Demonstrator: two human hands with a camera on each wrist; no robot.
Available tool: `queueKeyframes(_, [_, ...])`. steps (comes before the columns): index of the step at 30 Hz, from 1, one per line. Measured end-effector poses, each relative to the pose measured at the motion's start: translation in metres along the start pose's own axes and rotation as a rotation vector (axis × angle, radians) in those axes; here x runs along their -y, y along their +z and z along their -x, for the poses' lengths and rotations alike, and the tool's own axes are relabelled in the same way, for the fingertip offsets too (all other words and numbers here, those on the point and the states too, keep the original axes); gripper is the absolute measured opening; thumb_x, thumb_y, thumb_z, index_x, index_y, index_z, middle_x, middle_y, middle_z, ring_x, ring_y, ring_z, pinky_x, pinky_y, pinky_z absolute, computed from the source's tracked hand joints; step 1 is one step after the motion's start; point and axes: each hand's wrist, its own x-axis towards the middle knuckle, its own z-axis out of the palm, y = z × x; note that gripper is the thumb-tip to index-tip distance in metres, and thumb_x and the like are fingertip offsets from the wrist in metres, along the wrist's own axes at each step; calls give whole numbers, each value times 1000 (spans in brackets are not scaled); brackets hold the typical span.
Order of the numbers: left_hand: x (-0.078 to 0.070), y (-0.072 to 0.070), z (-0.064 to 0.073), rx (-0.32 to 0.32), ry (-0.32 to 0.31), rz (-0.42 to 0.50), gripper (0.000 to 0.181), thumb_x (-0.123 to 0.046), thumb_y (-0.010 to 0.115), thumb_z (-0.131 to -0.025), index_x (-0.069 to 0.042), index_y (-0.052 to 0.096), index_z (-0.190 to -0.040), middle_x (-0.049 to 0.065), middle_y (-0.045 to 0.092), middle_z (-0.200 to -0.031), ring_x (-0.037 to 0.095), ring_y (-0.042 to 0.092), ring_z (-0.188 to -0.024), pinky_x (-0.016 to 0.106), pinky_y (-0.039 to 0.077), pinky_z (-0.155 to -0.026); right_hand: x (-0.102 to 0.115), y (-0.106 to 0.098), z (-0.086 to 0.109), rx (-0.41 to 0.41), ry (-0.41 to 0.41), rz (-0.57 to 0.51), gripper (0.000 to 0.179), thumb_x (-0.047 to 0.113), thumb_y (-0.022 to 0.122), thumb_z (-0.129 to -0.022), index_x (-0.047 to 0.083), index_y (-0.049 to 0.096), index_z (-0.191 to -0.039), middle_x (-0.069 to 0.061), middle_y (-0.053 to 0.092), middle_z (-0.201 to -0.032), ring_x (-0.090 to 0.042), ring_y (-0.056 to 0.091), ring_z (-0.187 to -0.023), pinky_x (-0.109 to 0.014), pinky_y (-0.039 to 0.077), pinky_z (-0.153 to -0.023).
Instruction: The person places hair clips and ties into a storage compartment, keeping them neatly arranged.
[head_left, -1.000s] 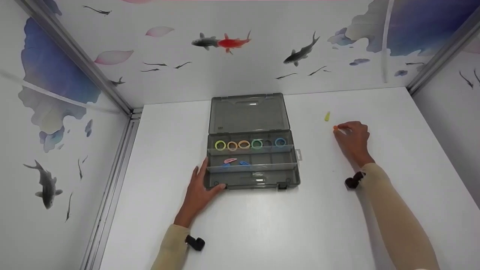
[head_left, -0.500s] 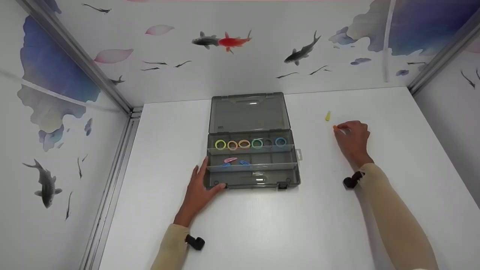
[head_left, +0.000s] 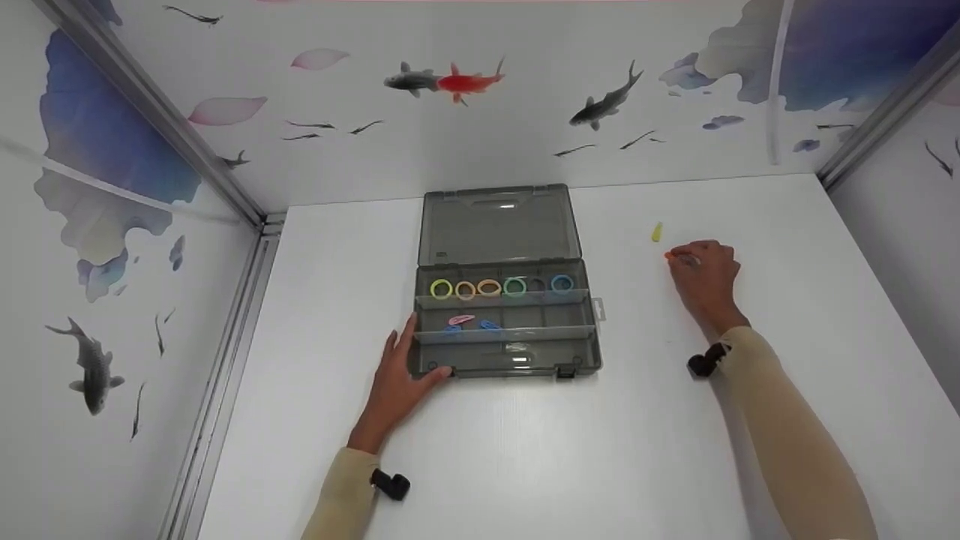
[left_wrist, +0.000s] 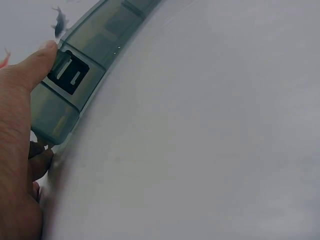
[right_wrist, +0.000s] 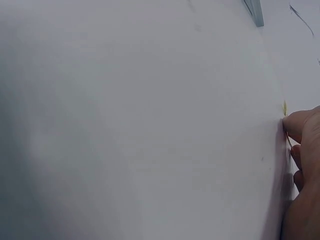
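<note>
A smoky grey plastic organizer box [head_left: 517, 351] lies with its lid folded back in the head view. My left hand [head_left: 400, 386] grips its front left corner, thumb at the front edge and fingers along the side. In the left wrist view the thumb is beside the black latch [left_wrist: 69, 72]. To the right of the box, my right hand [head_left: 707, 283] pinches an orange hair clip [head_left: 670, 256] between thumb and fingertips, low at the white table; most of the clip is hidden. A yellow hair clip [head_left: 657, 232] lies just beyond those fingers.
Several coloured hair ties [head_left: 515, 287] stand in a row in the box's back compartment. A pink hair clip [head_left: 461, 320] and blue hair clips [head_left: 490, 325] lie in the middle one. Behind the white table [head_left: 525, 457] rises a wall [head_left: 517, 150] with painted fish.
The orange hair clip has tipped slightly to the left between the right fingertips. My left hand and the box have stayed in place.
</note>
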Motion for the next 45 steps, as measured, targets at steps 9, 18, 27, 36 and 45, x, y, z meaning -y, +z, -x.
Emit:
queueKeyframes(9, [1,-1,-1,4,-6,15,111,-62,85,-93,-32,22,-178,20,28,-179,51,15,-167,81,29,-120,2,-2,1,2,-23,-30,29,26,67,-108,2,79,-120,-20,61,-132,-44,42,-137,-71,19,-118])
queueKeyframes(18, [4,0,-1,-1,17,4,110,-62,84,-93,-30,22,-178,20,31,-178,52,16,-166,79,30,-121,1,-3,4,19,26,-46,34,31,68,-108,4,78,-127,-18,58,-136,-41,39,-141,-67,24,-118])
queueKeyframes(27, [2,1,0,-1,25,4,110,-61,85,-93,-30,22,-178,20,31,-178,51,16,-166,79,30,-121,4,-2,1,26,53,-30,36,37,69,-108,8,81,-126,-18,59,-139,-44,39,-143,-70,22,-119])
queueKeyframes(36, [1,1,-1,-1,11,-10,111,-63,85,-92,-31,23,-178,22,35,-176,51,18,-166,80,30,-120,7,-3,1,46,48,6,33,33,64,-110,4,76,-119,-19,59,-138,-43,39,-144,-70,16,-121])
queueKeyframes(45, [3,1,-1,-5,16,-4,111,-62,85,-92,-33,22,-178,22,34,-177,51,18,-166,79,30,-121,6,-5,3,46,37,-20,26,29,63,-109,4,72,-113,-16,61,-131,-40,43,-138,-70,13,-121])
